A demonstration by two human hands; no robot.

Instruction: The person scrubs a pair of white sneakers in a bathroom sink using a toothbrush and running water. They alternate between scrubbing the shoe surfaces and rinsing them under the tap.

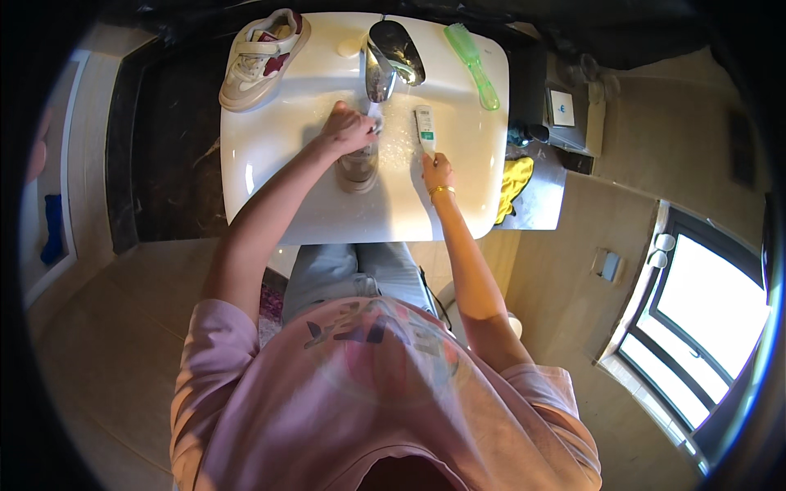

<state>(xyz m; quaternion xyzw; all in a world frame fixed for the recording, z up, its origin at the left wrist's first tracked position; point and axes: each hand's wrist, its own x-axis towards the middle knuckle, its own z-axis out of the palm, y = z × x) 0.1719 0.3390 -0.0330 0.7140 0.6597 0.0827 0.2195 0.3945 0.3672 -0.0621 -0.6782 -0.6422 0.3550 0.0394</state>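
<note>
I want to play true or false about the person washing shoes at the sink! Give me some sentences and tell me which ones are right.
1. The left hand holds a shoe in the sink under the tap. True.
2. The right hand is empty. False: it holds a white brush.
3. A second shoe sits on the sink's back left corner. True.
4. The green brush lies on the floor. False: it lies on the sink's rim, right of the tap.
5. A yellow cloth lies right of the sink. True.
</note>
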